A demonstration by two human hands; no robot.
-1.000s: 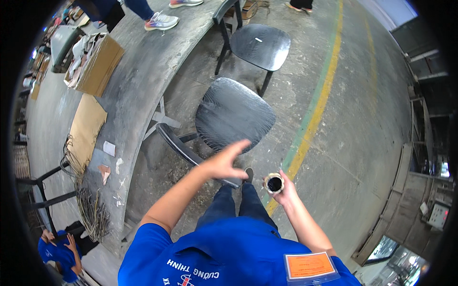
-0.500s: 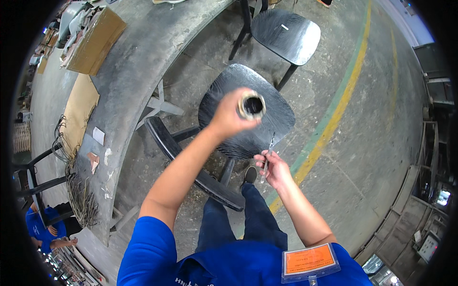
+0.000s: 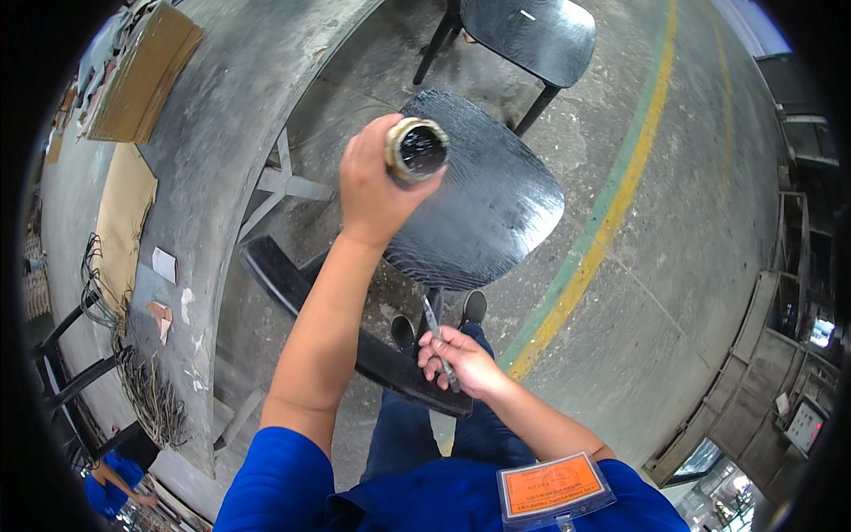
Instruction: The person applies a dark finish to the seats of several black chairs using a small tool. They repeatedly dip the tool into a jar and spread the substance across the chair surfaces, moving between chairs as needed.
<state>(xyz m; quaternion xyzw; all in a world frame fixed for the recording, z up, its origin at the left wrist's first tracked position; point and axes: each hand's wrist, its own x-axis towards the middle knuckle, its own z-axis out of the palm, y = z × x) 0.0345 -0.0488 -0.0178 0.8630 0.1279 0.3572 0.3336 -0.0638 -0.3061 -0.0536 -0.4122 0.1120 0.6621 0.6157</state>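
Observation:
My left hand (image 3: 372, 182) is closed around a small open jar (image 3: 417, 151). Its mouth faces up, the rim is stained, and dark, shiny liquid shows inside. Below hand and jar is the black wood-grain seat of a chair (image 3: 496, 199). Closer to my body, my right hand (image 3: 456, 359) grips a thin, paint-smeared brush-like stick (image 3: 432, 317) pointing up and leftward. That stick is over the chair's near side, between the seat and the curved black backrest (image 3: 408, 386). The backrest passes partly behind my left forearm.
Another black chair (image 3: 532, 40) stands beyond, with a small white piece on its seat. At left is a grey table (image 3: 239, 71) with a cardboard box (image 3: 146, 75), wires and scraps. A yellow-green floor line (image 3: 612, 222) runs on the right. A person in blue (image 3: 115, 483) is at lower left.
The jar in my left hand has moved left and away from me. My right hand, with the brush-like stick, has come leftward and nearer my body, off the seat's edge.

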